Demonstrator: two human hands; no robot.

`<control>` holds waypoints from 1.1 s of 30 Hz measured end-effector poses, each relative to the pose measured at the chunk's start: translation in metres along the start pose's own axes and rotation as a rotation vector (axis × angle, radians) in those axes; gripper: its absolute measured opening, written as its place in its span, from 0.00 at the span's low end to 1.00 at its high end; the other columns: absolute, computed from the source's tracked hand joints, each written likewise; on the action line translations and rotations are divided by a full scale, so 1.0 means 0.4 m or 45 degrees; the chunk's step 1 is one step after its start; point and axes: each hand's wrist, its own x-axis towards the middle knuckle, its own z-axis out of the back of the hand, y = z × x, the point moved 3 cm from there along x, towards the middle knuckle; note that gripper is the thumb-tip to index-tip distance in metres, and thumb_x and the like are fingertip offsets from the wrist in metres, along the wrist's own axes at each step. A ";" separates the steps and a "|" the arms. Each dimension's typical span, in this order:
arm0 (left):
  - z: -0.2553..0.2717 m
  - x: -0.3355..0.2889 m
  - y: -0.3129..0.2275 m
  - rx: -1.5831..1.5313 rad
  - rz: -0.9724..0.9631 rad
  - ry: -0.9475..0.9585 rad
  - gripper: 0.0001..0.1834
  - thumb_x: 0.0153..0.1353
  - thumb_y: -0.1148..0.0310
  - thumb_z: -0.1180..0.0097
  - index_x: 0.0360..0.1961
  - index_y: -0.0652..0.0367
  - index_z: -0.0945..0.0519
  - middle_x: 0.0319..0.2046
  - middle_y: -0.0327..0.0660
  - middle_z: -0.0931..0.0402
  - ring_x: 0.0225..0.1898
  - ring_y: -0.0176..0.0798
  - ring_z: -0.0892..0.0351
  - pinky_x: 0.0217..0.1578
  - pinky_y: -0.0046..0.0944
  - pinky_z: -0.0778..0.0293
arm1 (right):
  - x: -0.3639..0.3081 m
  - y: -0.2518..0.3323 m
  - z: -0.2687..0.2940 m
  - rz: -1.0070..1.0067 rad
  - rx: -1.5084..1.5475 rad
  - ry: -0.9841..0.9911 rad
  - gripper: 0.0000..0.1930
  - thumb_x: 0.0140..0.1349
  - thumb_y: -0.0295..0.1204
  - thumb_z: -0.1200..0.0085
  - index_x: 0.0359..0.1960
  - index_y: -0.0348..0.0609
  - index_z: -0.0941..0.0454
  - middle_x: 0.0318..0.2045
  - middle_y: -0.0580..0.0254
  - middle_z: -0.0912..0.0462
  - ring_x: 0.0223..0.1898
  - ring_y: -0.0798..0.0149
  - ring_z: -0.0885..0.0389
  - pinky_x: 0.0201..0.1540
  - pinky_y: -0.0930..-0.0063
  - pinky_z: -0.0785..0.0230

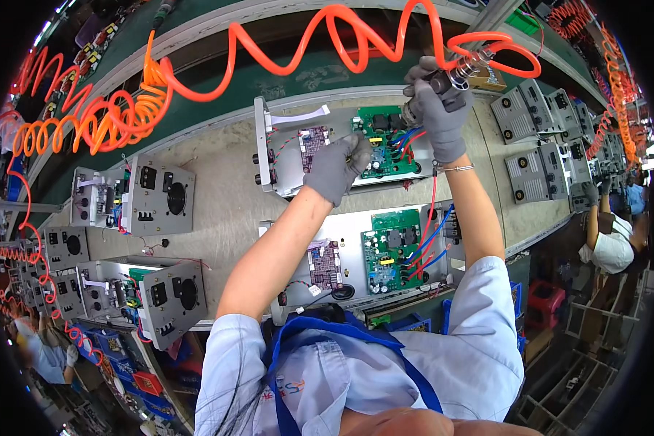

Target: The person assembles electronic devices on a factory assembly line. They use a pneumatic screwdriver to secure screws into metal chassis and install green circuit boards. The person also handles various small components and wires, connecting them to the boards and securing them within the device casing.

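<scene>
My left hand (336, 168), in a grey glove, is closed with its fingertips pinched together at the left edge of a green circuit board (378, 120). Whatever those fingers hold is too small to make out. This board lies in an open metal chassis (289, 161) beside a smaller purple board (314, 142). Above the chassis's right end, my gloved right hand (442, 120) is wrapped around a dark air screwdriver (443, 81). A metal spring (470, 67) and an orange coiled hose (332, 25) lead to it. Red and blue wires (408, 139) rise from the green board below that hand.
A second open chassis (352, 251) with similar boards lies nearer me. Partly built grey units (163, 198) stand on the bench at left, and closed grey units (534, 174) at right. Orange hoses hang across the far side. A co-worker (612, 236) sits at far right.
</scene>
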 end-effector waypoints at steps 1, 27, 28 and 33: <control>-0.008 -0.001 -0.002 0.003 -0.010 0.011 0.13 0.65 0.70 0.55 0.46 0.67 0.29 0.36 0.44 0.27 0.35 0.34 0.26 0.31 0.26 0.23 | 0.001 0.000 0.003 0.007 0.005 -0.013 0.17 0.54 0.19 0.51 0.47 0.33 0.30 0.34 0.56 0.21 0.35 0.64 0.20 0.34 0.75 0.23; 0.006 0.001 -0.009 -0.075 0.006 -0.110 0.13 0.65 0.70 0.56 0.46 0.67 0.29 0.38 0.46 0.26 0.37 0.38 0.25 0.31 0.28 0.23 | -0.040 0.162 -0.016 -0.108 0.268 0.252 0.16 0.53 0.19 0.48 0.46 0.33 0.27 0.34 0.55 0.20 0.33 0.70 0.21 0.33 0.78 0.26; 0.002 0.004 -0.013 -0.106 0.018 -0.093 0.12 0.65 0.70 0.56 0.45 0.67 0.29 0.38 0.46 0.26 0.37 0.38 0.24 0.31 0.28 0.24 | -0.054 0.184 -0.004 -0.145 0.287 0.221 0.16 0.53 0.19 0.49 0.46 0.33 0.27 0.34 0.54 0.20 0.33 0.70 0.22 0.33 0.77 0.26; 0.009 0.007 -0.003 -0.003 -0.017 -0.060 0.09 0.64 0.73 0.55 0.42 0.66 0.28 0.39 0.47 0.26 0.41 0.42 0.22 0.32 0.33 0.20 | -0.131 0.135 0.039 -0.022 0.159 0.072 0.17 0.50 0.16 0.52 0.44 0.33 0.27 0.33 0.53 0.20 0.33 0.65 0.20 0.35 0.73 0.25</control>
